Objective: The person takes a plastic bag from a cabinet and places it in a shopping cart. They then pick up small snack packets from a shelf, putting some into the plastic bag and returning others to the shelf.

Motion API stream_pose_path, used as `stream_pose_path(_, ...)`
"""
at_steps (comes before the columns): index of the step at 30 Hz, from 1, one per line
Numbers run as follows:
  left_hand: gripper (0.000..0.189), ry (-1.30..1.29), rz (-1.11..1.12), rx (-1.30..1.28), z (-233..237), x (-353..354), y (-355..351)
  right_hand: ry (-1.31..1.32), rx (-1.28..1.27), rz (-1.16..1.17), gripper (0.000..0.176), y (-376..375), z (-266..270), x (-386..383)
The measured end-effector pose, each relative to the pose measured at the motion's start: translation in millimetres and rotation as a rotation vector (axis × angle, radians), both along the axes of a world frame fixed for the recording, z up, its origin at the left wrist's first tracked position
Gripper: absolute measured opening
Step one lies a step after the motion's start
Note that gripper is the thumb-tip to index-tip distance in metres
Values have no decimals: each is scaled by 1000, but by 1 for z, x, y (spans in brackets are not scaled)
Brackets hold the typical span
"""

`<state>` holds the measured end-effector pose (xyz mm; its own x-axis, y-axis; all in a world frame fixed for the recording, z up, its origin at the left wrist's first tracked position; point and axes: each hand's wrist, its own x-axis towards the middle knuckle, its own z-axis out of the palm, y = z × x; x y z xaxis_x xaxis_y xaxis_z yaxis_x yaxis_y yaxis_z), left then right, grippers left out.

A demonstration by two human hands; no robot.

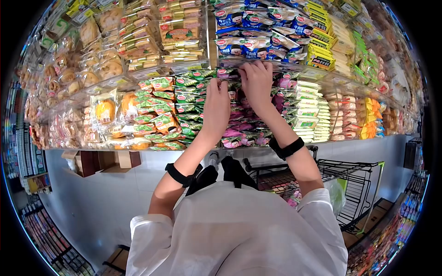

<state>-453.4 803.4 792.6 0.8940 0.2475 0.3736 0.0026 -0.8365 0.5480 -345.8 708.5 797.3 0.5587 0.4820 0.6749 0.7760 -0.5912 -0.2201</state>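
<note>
Both hands reach into a shelf bin of small snack packets. My left hand [217, 108] is at the boundary between green packets [188, 105] and purple-and-green packets [239, 126], its fingertips bent down at the back of the rows. My right hand [258, 85] lies a little further right and higher, fingers curled down over the back of the purple rows, beside the clear divider under the blue packets [251, 46]. A dark packet [226, 72] shows between the two hands, near the fingertips. Whether either hand grips it is hidden.
White-green packets [306, 106] and orange packets [369, 117] fill the bins to the right; wrapped bread [106, 111] lies left. Below the shelf are an open cardboard box [113, 161] on the floor and a black wire cart [350, 184] at the right.
</note>
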Motion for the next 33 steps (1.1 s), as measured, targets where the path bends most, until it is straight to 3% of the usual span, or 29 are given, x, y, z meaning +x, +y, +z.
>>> stream_pose_path(7, 35, -44, 141, -186, 9, -2, 0, 91, 307, -36, 7, -23, 16, -34)
stream_pose_path(11, 38, -68, 49, -118, 1, 4, 4, 814, 316, -83, 17, -18, 5, -73)
stream_pose_path(15, 34, 10, 12, -54, -2, 12, 7, 575, 228, -62, 30, -17, -20, -75)
stream_pose_path(18, 32, 15, 23, -65, -3, 16, 10, 622, 233, 2, 28, -18, -22, -71)
stream_pose_path(23, 29, -103, 121, 101, 7, 8, 4, 381, 119, 43, 31, -20, -18, -74)
stream_pose_path(26, 25, -164, -39, 200, 13, 5, 4, 394, 152, 88, 28, -21, -21, -75)
stream_pose_path(27, 12, -193, -66, 160, 13, 7, 1, 423, 214, 62, 22, -25, -21, -71)
stream_pose_path(30, 13, -131, -110, -58, 3, 13, -6, 383, 307, -90, 16, -42, 1, -51)
stream_pose_path(33, 14, -118, -98, -6, -6, 13, -10, 268, -12, -44, 29, -47, 5, -16)
